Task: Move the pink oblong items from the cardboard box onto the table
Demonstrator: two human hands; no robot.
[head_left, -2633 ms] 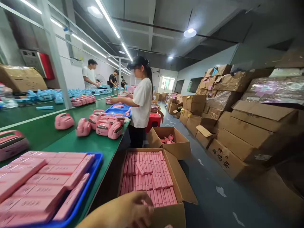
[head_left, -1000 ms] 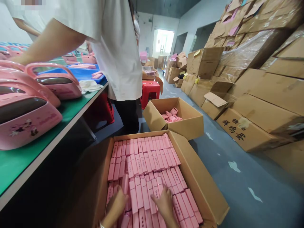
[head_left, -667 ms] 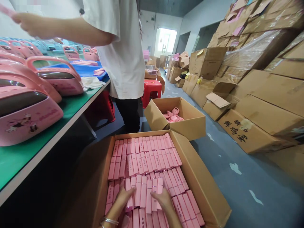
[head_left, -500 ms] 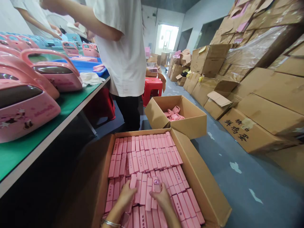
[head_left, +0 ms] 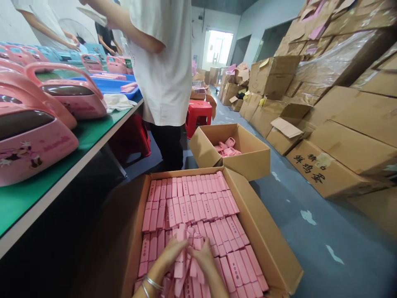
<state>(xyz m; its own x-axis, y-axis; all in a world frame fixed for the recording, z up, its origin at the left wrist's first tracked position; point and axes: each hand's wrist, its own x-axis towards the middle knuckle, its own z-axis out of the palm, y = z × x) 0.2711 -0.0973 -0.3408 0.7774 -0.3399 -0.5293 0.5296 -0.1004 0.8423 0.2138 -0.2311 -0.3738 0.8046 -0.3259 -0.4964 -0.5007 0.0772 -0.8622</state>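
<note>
While both hands, left hand (head_left: 169, 256) and right hand (head_left: 203, 256), clamp a bunch of pink bars (head_left: 186, 248) over the carton (head_left: 263, 244), squeezing evenly should keep them aligned

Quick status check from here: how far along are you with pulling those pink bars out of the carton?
Barely started: the big carton looks almost full, rows of pink bars packed edge to edge. In hand: left hand and right hand squeeze a bunch of bars between them, lifted above the rows. Left: nearly the whole layer; whether more lies beneath cannot be seen.
</note>
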